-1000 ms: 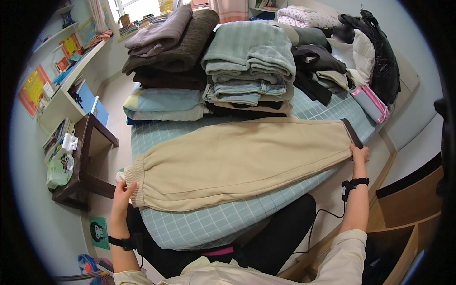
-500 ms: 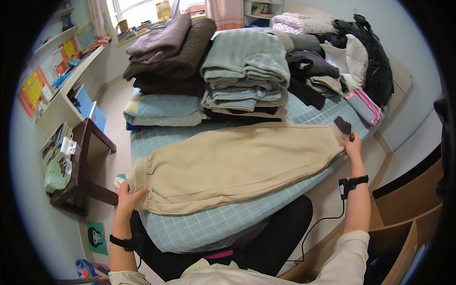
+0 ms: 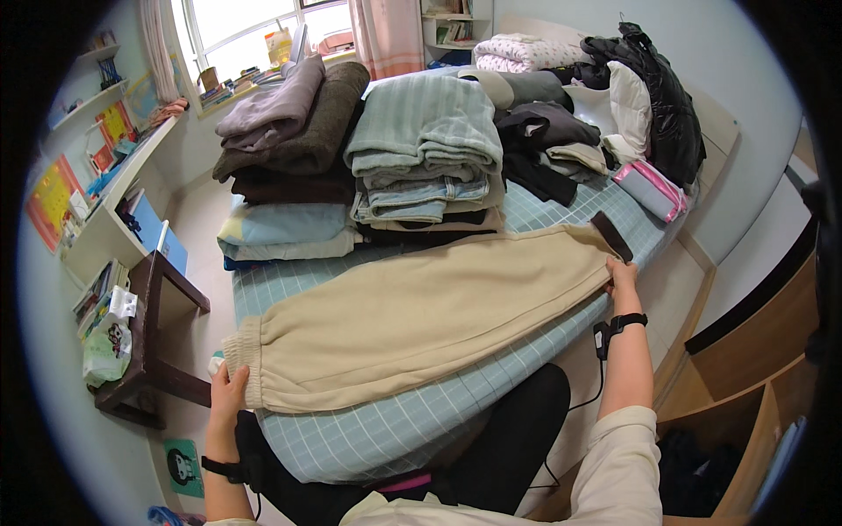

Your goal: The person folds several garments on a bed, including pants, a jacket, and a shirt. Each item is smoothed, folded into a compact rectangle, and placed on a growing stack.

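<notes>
Beige sweatpants point(image 3: 421, 316) lie flat across the bed in front of me, folded lengthwise. Their ribbed elastic waistband point(image 3: 242, 351) is at the left, and a dark brown band point(image 3: 611, 235) shows at the leg end on the right. My left hand point(image 3: 228, 393) is closed on the lower corner of the waistband, the thumb on top. At the other end, my right hand point(image 3: 621, 275) pinches the leg's near edge just below the dark band. A small white and green thing beside the waistband is mostly hidden.
Behind the sweatpants stand a tall stack of folded pale blue clothes point(image 3: 425, 131) and a stack topped by brown and mauve ones point(image 3: 298, 114). A heap of dark clothes point(image 3: 561, 131) and a pink-edged grey pouch point(image 3: 651, 190) lie farther right. A dark wooden stool point(image 3: 167, 324) is at the left.
The dark band at the leg end has opened out and lies straighter, and my right hand has shifted slightly along the edge. The whole view has tilted up a little.
</notes>
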